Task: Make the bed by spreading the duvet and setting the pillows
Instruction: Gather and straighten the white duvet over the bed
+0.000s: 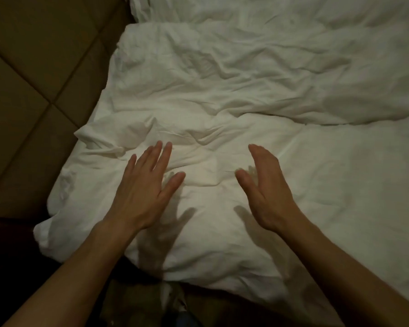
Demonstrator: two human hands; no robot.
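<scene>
The duvet [222, 128] covers most of the frame, a white rumpled mass on the bed, with its near corner region in the lower left beside the padded headboard [33, 79], which fills the upper left. Its thick folded edge runs from the middle of the frame to the right edge, so the long axis as it lies seems to run left to right across the picture, though the full outline is cut off and I cannot be sure which end is the head. No pillow can be told apart from the bedding.

The left hand [149, 185] hangs over the duvet at lower centre-left, palm down, fingers [158, 156] straight and slightly spread, holding nothing. The right hand [265, 185] is beside it at lower centre, turned more on edge, its fingers straight and pressed together, thumb apart, also holding nothing. Shadows under both suggest they hover just above the cloth; real contact cannot be told.

Likely risks from here: flat palms sweeping outward may only push the creases along and bunch them at the left edge, where the cloth is already crumpled against the headboard. Pressing without gripping a hem could leave the thick fold in the middle doubled over. A hard push toward the lower left could slide the corner off the bed, where the fabric already overhangs the dark gap below
</scene>
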